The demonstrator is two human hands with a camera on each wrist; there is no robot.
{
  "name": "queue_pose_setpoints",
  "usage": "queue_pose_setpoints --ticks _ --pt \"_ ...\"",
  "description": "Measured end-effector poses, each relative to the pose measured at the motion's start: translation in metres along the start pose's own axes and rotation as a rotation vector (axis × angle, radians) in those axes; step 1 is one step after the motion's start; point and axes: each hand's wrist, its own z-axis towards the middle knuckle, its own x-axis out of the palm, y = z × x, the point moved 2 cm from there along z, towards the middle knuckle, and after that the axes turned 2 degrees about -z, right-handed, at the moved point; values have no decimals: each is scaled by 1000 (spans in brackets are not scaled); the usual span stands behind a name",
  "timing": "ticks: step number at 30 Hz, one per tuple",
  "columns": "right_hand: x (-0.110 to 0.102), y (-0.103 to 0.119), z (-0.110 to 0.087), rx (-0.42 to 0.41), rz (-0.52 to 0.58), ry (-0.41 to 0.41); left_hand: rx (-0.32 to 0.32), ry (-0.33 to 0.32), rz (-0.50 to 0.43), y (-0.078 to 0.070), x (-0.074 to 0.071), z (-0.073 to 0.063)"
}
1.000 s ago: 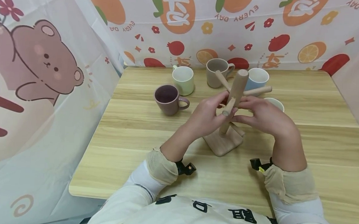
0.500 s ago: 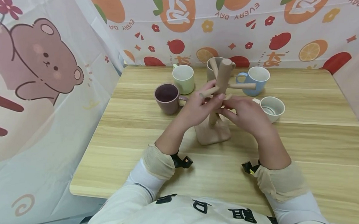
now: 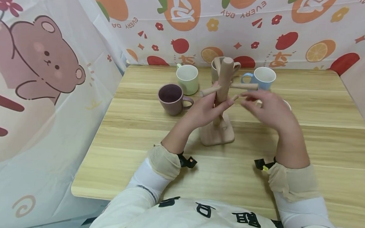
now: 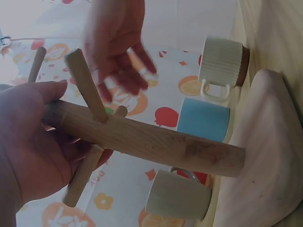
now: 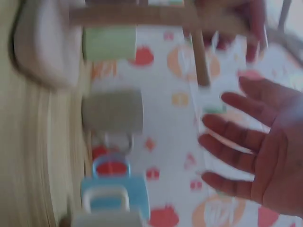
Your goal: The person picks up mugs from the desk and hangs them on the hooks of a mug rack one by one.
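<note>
A wooden mug tree (image 3: 225, 77) with a square base (image 3: 217, 135) and several pegs stands on the table. My left hand (image 3: 202, 111) grips its post among the pegs, thumb on the near side; the left wrist view shows the fingers going round behind the post (image 4: 165, 142). My right hand (image 3: 270, 108) is off to the right of the post, apart from it. In the right wrist view the right hand's fingers (image 5: 236, 132) are spread and hold nothing. Behind the right hand is a white ribbed mug (image 4: 220, 61), mostly hidden in the head view.
On the left of the table (image 3: 132, 172) stand a purple mug (image 3: 172, 99) and a pale green mug (image 3: 187, 80). A grey-beige mug (image 5: 113, 111) is behind the post, and a blue mug (image 3: 264, 78) is at the back right. A printed curtain (image 3: 227, 35) hangs behind the table.
The mug tree has shifted left and turned on the table, with the left hand staying on its post. The right hand has come off the post and moved right.
</note>
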Motion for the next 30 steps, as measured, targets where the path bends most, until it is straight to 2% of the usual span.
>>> queue_pose_setpoints --ticks 2,4,8,9,15,20,27,30 --pt "-11 -16 -1 78 -18 -27 -19 -2 24 1 0 0" --pt "-19 -32 -1 171 -33 -28 -10 0 26 2 0 1" --pt "-22 -63 2 305 -60 42 -14 1 6 3 0 1" --pt "-22 -69 3 320 -65 67 4 -2 -3 3 0 1" --pt "-12 -87 7 348 -72 207 80 -5 -34 5 0 2" --pt "-4 -95 11 359 -65 279 42 -30 -8 5 -1 1" --pt "5 -105 12 365 -99 287 23 -34 -5 5 -2 1" --pt "7 -106 12 378 -90 280 48 -36 0 4 -3 2"
